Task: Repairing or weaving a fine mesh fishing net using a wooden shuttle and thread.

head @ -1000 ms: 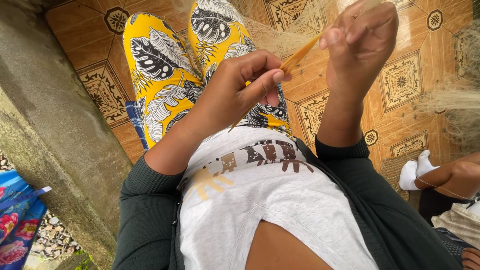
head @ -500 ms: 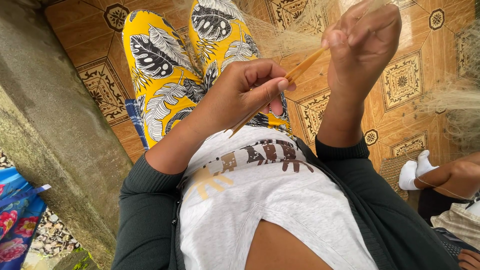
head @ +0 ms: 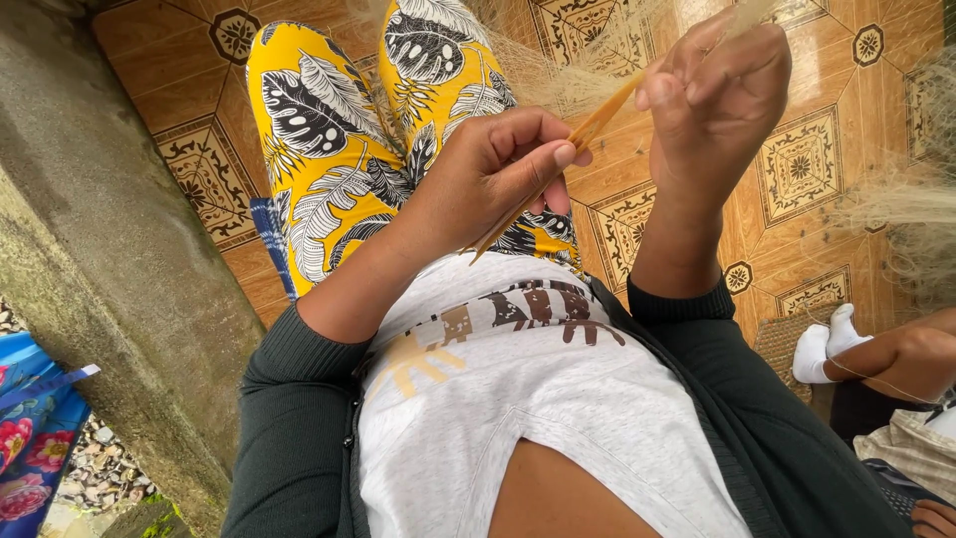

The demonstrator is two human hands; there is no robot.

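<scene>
My left hand (head: pixel 498 174) grips a thin flat yellowish stick (head: pixel 588 130), like a netting needle, between thumb and fingers; its lower end points down toward my grey shirt. My right hand (head: pixel 712 95) is raised to the right of it, fingers pinched on fine pale net fibres (head: pixel 558 70) and the stick's upper end. The fibres spread above my knees, which are in yellow leaf-print trousers (head: pixel 319 149). Both forearms wear dark green sleeves.
A rough concrete wall (head: pixel 100 259) runs along the left. Patterned orange floor tiles (head: pixel 807 169) lie below. More pale netting (head: pixel 906 209) bunches at the right edge. Another person's leg with a white sock (head: pixel 827 344) sits lower right. Blue floral cloth (head: pixel 30 438) lies lower left.
My left hand has slid slightly down and left along the stick, whose lower end now shows below the hand. My right hand stays raised on the fibres.
</scene>
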